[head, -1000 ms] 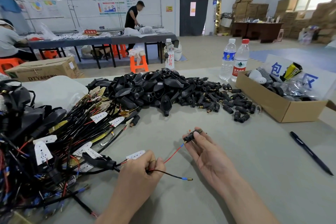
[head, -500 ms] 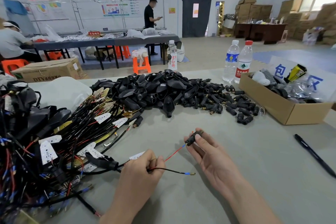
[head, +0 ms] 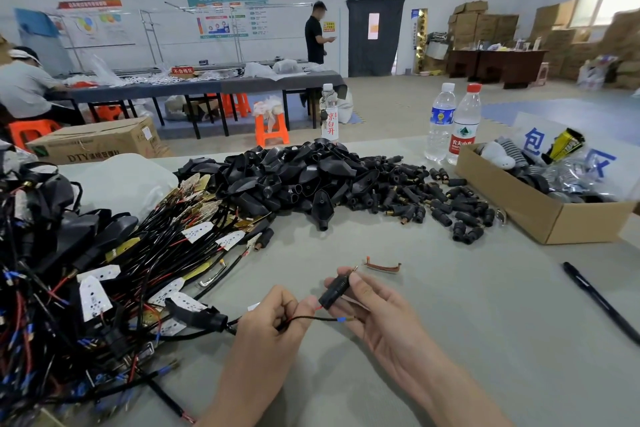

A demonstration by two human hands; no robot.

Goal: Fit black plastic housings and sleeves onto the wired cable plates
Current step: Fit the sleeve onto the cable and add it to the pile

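Grey bench (head: 450,350) is stretching out before me in a big workshop, with cartons stacked along the far right wall. Near the middle, my left grip (head: 266,329) is pinching a red wire (head: 317,307) and a black wire (head: 322,319) between thumb and fingers, and the black one's blue-tipped end is sticking out to the right over my right palm. My right grip (head: 377,315) is holding a small black sleeve (head: 334,291) between thumb and fingertips, palm up, with the red wire running into its near-left end and a brass tip showing at its far end. Left of my left grip, a fitted housing (head: 197,314) is lying on the bench on the same cable, at the edge of a tangle of wired cable plates (head: 104,270) that is filling the near left. Farther off, a heap of loose housings (head: 304,177) is lying mid-bench, with scattered loose sleeves (head: 433,204) to its right. An open cardboard box (head: 540,215) is standing at the far right, two water bottles (head: 453,125) are standing just left of it, and a black pen (head: 599,302) is lying at the near right.
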